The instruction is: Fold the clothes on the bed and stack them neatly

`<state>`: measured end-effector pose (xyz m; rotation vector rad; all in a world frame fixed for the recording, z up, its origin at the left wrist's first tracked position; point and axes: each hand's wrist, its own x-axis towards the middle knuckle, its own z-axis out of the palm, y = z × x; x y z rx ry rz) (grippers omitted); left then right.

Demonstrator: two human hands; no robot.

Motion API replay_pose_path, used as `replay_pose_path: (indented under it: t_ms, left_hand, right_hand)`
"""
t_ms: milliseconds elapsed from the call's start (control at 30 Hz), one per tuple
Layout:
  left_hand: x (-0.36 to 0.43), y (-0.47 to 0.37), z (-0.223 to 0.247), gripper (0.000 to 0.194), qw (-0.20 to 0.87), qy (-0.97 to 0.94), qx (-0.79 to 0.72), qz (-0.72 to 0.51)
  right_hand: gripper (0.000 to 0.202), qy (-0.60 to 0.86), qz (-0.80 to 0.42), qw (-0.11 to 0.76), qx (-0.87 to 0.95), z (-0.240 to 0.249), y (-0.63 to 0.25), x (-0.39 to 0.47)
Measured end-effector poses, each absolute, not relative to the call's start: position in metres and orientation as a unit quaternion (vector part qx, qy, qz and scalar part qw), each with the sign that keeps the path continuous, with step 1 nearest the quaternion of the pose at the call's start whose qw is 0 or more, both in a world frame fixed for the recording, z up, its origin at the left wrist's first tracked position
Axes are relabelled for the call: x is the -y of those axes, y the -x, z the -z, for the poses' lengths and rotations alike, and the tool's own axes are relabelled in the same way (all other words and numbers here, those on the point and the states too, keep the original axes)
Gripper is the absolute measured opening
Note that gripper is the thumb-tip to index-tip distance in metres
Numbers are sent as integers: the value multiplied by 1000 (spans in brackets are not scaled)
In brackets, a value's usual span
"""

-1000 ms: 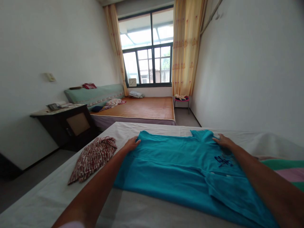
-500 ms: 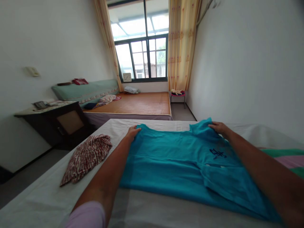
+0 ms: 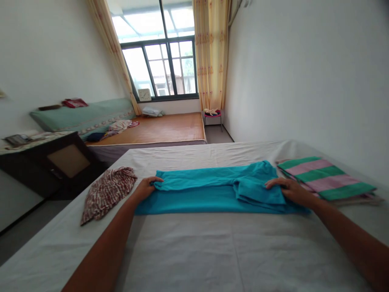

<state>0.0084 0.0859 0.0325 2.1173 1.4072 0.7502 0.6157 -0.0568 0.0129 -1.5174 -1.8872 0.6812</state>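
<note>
A turquoise shirt (image 3: 194, 198) lies folded into a long strip across the white sheet (image 3: 194, 247). At its left end my left hand (image 3: 148, 187) is closed, pinching the edge of the upper layer. My right hand (image 3: 284, 188) grips the cloth at the right end, where a sleeve-like flap lies bunched; its fingers curl over the fabric. The dark print on the shirt is hidden in the fold.
A crumpled red-and-white patterned cloth (image 3: 109, 194) lies left of the shirt. Folded green-and-pink striped fabric (image 3: 328, 176) lies at the right. Beyond stand a second bed (image 3: 170, 129), a dark cabinet (image 3: 60, 166) and a small pink-topped stool (image 3: 212, 115).
Both hands have brought the shirt's far edge down toward me, folding it over into a narrower strip. The print has gone out of sight, and the striped fabric shows more fully.
</note>
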Motion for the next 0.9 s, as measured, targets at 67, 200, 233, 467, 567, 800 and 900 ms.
replay_pose_path:
  t_ms: [67, 200, 233, 467, 567, 800, 900]
  left_hand:
    - [-78, -9, -24, 43, 194, -792, -513, -268]
    - [-76, -11, -18, 36, 105, -801, -520, -276]
    - [-77, -10, -17, 32, 87, -794, -529, -285]
    - [-76, 3, -2, 24, 46, -769, -576, -274]
    - [-76, 1, -3, 24, 45, -756, -583, -295]
    - [-78, 2, -4, 30, 17, -739, -606, -295]
    - [-73, 8, -5, 37, -14, -741, -623, -250]
  right_hand:
    - [38, 560, -194, 301, 747, -6, -611, 67]
    - [42, 575, -128, 310, 746, -13, -599, 69]
    - [38, 580, -137, 318, 737, -16, -597, 69]
    - [19, 621, -195, 392, 650, -2, -598, 81]
    - [20, 635, -144, 448, 612, 7, -597, 88]
    - [28, 613, -110, 436, 649, 2, -589, 100]
    - [36, 607, -170, 414, 657, 5, -588, 103]
